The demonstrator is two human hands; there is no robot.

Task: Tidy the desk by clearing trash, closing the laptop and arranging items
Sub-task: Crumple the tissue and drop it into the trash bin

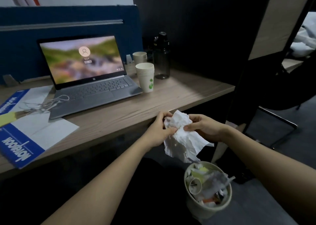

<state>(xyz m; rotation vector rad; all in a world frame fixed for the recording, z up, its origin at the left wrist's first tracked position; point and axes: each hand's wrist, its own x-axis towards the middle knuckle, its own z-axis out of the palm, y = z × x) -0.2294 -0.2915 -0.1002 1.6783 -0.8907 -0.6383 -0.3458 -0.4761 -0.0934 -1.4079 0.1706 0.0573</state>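
I have both hands on a crumpled white paper (183,136), held in front of the bench (171,95) edge and right above the bin (207,209). My left hand (158,131) has its grip pinched on the paper's left side, thumb and fingers curled into the folds. My right hand (203,128) pinches the right side the same way, thumb on top. The paper's loose lower corner hangs just over the bin, which is heaped with scraps and sits on the floor.

Up on the bench, the laptop (89,81) stands open with its screen lit. A stack of paper cups (146,77) sits just beside its right edge, another cup (139,57) behind that, and a dark bottle (161,57) near them. To the left lie a blue notebook (22,139) and tangled white cord (46,103) touching the laptop's corner.
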